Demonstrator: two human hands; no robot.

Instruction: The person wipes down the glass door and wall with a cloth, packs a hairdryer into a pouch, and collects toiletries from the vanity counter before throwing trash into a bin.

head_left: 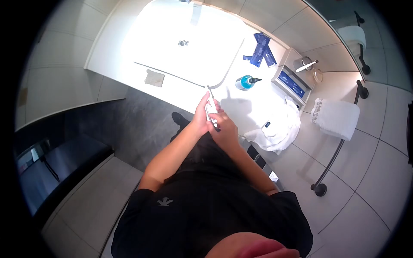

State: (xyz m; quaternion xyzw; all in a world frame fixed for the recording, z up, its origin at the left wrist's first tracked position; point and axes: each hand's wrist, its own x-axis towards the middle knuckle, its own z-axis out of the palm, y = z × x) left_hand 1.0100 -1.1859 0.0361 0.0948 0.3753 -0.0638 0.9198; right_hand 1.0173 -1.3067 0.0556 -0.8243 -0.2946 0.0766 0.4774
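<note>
My left hand (201, 115) is closed around a slim white object (211, 103) at the counter's front edge, its narrow tip pointing up toward the sink. My right hand (224, 129) meets it from the right, with its fingers closed on the lower part of the white object, near a small dark piece. Glare and the fingers hide what exactly the object is. The white sink (189, 47) lies beyond my hands. To their upper right, a bottle of blue liquid (245, 82) with a black pump stands on the counter.
A folded grey cloth (154, 78) lies left on the counter. Blue packets (259, 50) lie at the back, beside a tray (278, 81) with another packet. A crumpled white towel (277, 131) is at right; a folded towel (337, 118) hangs on a black rail (330, 167).
</note>
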